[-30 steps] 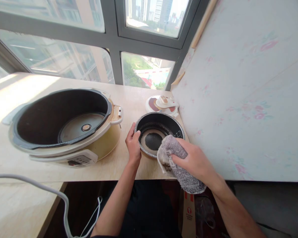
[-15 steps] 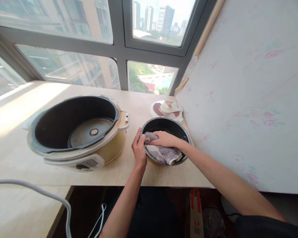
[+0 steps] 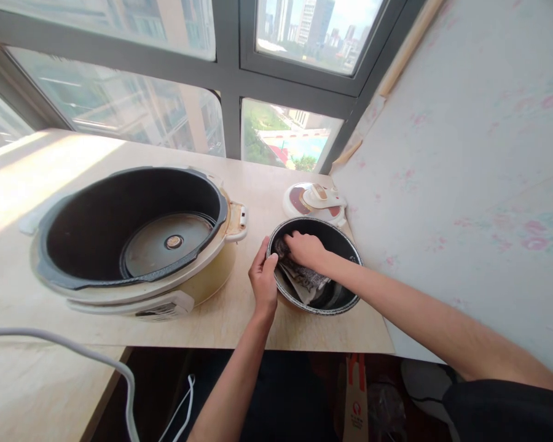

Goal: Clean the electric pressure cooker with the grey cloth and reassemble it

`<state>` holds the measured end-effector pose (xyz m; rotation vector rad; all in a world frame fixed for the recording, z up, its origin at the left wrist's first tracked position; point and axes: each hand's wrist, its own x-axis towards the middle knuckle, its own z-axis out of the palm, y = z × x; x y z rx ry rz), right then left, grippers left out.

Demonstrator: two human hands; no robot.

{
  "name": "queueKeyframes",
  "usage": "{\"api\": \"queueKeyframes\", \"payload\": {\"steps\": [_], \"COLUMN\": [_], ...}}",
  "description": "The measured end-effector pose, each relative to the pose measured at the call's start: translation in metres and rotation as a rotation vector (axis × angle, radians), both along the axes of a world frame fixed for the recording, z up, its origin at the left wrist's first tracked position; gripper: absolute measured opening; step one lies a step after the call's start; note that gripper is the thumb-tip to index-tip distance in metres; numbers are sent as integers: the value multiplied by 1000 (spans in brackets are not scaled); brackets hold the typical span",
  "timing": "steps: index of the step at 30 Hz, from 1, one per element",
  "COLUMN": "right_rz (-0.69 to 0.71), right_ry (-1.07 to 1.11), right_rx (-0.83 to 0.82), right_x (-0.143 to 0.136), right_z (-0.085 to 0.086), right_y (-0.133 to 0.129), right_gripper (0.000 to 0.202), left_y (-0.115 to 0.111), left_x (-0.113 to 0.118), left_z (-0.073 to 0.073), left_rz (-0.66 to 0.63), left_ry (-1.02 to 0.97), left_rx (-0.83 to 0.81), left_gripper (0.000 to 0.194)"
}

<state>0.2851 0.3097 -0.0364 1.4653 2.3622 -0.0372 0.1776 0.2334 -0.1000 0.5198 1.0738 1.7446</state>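
Note:
A round black inner pot (image 3: 345,294) with a worn, pale rim stands on the counter in front of me. My left hand (image 3: 263,279) grips its left rim, thumb on top and fingers along the outside. Inside the pot, my right hand (image 3: 304,248) is closed on a grey-brown cloth (image 3: 304,276) with a pale underside, pressed against the inner wall at the far left. Part of the cloth hangs down toward the pot's floor. The fingertips of my right hand are partly hidden in the cloth.
Left of the pot stands a large cooker body (image 3: 203,279), its dark cavity uncovered. Behind the pot lies a white and brown cooker lid (image 3: 316,201). A grey cord (image 3: 74,350) curves over the lower left. Windows rise behind; a floral-papered wall (image 3: 465,184) borders the right.
My right hand has pushed the cloth deeper into the pot, against the inner wall. My left hand keeps hold of the rim. The view has shifted slightly.

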Motion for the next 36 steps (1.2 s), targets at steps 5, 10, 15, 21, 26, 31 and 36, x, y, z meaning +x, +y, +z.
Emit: {"api": "queueKeyframes", "payload": {"steps": [5,10,15,21,26,31,36], "right_rz": [-58,-105,-44,147,136,-105,-107], "right_ry": [-150,-256,-343,-47,279,319,101], "right_rx": [8,-195,-523,-768,-559,-242,-46], "right_x": [23,38,40,21,5,-5,1], "right_z": [7,14,15,5,-7,-13,-12], "right_y": [3,4,6,-6,-15,-16,-6], "right_gripper": [40,32,52,48,31,37,35], "left_y": [-1,-2,-3,-2,-3,-4,-5], "left_x": [2,9,12,12,10,6,1], "left_z": [7,11,13,14,14,13,13], "left_rz": [28,171,223,229,202,154,111], "left_ry": [11,9,57,67,90,114,157], "left_rx": [-16,-59,-94,-54,-32,-23,-15], "left_gripper": [43,35,29,24,22,25,27]}}
